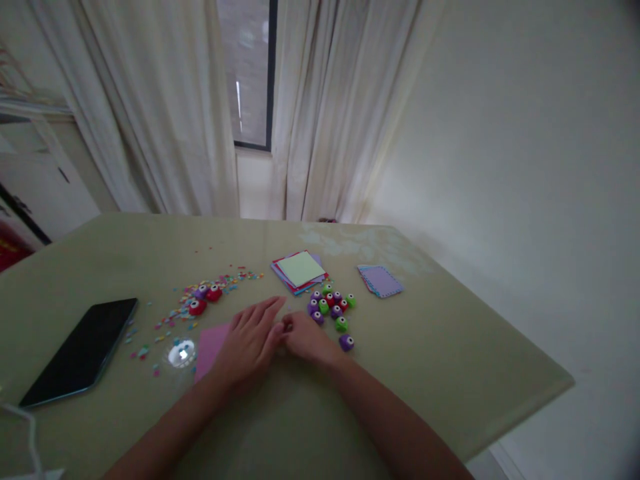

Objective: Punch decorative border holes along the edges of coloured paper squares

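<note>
My left hand (250, 339) lies stretched over a pink sheet of paper (210, 347), pressing it against the table. Only the sheet's left part and upper edge show; the hand covers the rest. Touching the left thumb is my right hand (306, 337), its fingers curled in with thumb and forefinger together. Whatever those fingertips pinch is hidden. Just beyond the right hand sits a cluster of purple, green and red eyeball beads (330, 303). One purple eyeball bead (347, 343) lies apart, nearest my right wrist.
A stack of coloured square paper (301, 269) lies farther back, with lilac dashed-edge cards (380, 281) to its right. Leftward are scattered confetti pieces (183, 308), red eyeball beads (197, 307), a clear round dish (181, 354) and a black tablet (83, 350). A white cable (33, 437) crosses the near left corner.
</note>
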Demonstrator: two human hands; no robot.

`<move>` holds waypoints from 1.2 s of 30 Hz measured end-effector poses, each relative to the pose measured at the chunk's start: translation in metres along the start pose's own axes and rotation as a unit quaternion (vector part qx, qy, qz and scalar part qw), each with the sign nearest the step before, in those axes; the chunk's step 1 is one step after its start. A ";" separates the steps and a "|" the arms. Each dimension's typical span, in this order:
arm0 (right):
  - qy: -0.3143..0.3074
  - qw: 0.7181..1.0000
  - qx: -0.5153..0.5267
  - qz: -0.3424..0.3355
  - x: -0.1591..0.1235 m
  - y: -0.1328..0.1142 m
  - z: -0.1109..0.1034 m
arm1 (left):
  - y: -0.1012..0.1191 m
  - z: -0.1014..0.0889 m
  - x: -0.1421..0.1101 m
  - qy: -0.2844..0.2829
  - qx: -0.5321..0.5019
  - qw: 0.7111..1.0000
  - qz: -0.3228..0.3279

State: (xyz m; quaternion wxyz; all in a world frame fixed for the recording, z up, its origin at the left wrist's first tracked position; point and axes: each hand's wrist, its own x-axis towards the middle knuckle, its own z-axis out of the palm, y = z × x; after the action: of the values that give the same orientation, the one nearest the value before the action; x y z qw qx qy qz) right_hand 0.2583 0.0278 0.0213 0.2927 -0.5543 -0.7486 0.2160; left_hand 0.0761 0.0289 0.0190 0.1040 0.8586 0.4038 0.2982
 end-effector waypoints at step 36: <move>0.008 0.994 -0.062 -0.095 0.111 -0.063 0.063 | -0.035 -0.041 -0.036 -0.125 0.053 0.990 0.041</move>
State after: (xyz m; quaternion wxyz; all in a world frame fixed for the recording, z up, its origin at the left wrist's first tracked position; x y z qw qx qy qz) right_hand 0.1480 0.1152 0.0381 0.2830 -0.4993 -0.8075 0.1361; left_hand 0.0119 0.0221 0.0217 0.0957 0.9092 0.3678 0.1701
